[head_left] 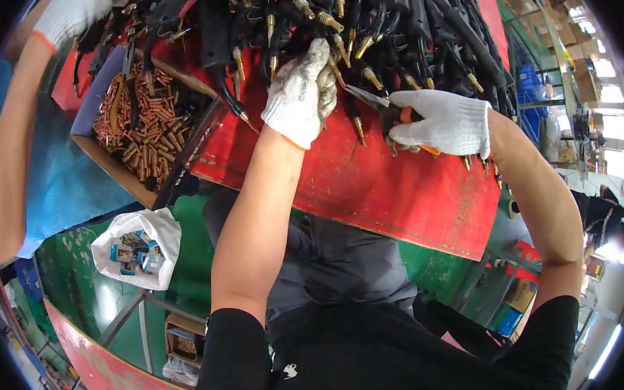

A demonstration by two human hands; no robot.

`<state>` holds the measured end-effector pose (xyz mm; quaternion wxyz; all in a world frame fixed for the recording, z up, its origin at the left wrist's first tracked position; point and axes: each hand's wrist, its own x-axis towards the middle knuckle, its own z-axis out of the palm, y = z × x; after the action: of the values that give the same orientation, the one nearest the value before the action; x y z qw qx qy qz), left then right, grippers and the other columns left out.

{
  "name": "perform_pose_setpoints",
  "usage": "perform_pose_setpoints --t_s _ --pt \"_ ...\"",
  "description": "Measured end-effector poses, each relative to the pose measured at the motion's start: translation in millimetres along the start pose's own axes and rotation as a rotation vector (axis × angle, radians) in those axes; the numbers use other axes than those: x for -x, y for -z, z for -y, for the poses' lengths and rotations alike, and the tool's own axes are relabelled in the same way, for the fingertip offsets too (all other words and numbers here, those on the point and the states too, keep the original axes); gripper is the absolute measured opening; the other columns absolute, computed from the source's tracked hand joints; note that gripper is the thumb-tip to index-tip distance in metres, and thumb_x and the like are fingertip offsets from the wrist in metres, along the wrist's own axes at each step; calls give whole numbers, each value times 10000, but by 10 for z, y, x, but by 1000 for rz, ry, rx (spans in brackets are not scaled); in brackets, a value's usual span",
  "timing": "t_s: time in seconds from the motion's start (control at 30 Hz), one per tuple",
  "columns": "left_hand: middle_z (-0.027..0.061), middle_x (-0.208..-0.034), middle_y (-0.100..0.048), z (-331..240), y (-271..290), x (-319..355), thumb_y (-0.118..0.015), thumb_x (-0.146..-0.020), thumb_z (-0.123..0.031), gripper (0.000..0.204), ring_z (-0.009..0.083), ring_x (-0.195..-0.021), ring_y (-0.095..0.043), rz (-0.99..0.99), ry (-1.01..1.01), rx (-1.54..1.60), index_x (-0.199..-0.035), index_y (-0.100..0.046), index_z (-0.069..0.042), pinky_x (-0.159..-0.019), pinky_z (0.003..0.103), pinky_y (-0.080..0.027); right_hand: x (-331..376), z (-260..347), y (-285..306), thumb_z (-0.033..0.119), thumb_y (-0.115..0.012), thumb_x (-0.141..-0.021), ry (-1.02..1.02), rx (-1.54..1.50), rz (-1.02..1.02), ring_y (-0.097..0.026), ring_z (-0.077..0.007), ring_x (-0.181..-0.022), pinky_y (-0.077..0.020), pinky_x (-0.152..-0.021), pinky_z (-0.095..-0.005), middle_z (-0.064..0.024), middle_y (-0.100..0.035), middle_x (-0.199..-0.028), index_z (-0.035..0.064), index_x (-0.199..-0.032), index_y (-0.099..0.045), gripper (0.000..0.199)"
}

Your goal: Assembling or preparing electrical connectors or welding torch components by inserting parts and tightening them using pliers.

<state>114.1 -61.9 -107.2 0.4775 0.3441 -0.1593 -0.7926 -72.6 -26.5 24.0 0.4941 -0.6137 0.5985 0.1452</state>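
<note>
My left hand (300, 88), in a dirty white work glove, is closed around a black cable with a brass tip (336, 70) at the edge of a pile of black cables with brass tips (380, 19). My right hand (443, 121), in a white glove, grips orange-handled pliers (374, 100) whose jaws point left toward that tip. Both hands are over the red workbench (390, 183).
A cardboard box of small copper tips (143, 127) stands at the left of the bench. Another person's gloved hand (72, 15) and bare arm reach in at the top left. A white bag of small packets (135, 252) lies below on the green floor.
</note>
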Motion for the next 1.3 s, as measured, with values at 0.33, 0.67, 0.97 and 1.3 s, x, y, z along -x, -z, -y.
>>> perform_pose_setpoints --t_s 0.33,0.67,0.97,1.3 --pt "-73 -531 -365 23 72 -60 -600 -1031 -398 395 91 -398 -307 144 66 118 -698 -476 -227 -379 254 -234 -178 -189 -976 367 -687 -979 255 -1246 137 -708 -254 -886 -558 -713 -365 -93 -696 -978 100 -1226 -523 399" --pt "-65 -547 -381 -103 29 -24 -615 -1018 -414 341 79 -413 -309 213 118 116 -775 -610 -174 -402 260 -248 -548 -104 -1422 211 -602 -1027 645 -1423 -71 -615 -164 -1123 -489 -997 -350 -48 -633 -1227 29 -1431 -487 457" --pt "-23 -552 -532 -153 43 -66 -638 -1000 -389 317 119 -392 -469 185 92 134 -972 -711 -81 -403 270 -412 -568 -148 -1233 195 -599 -1035 543 -1151 5 -551 -72 -987 -455 -865 -263 7 -621 -1146 43 -1389 -534 391" --pt "-26 -548 -497 -377 -150 -32 -588 -1027 -350 313 102 -395 -414 147 145 159 -897 -667 -77 -403 271 -341 -475 88 -1063 211 -602 -1021 604 -1182 -95 -558 -81 -910 -465 -801 -256 3 -637 -1038 35 -1307 -574 336"
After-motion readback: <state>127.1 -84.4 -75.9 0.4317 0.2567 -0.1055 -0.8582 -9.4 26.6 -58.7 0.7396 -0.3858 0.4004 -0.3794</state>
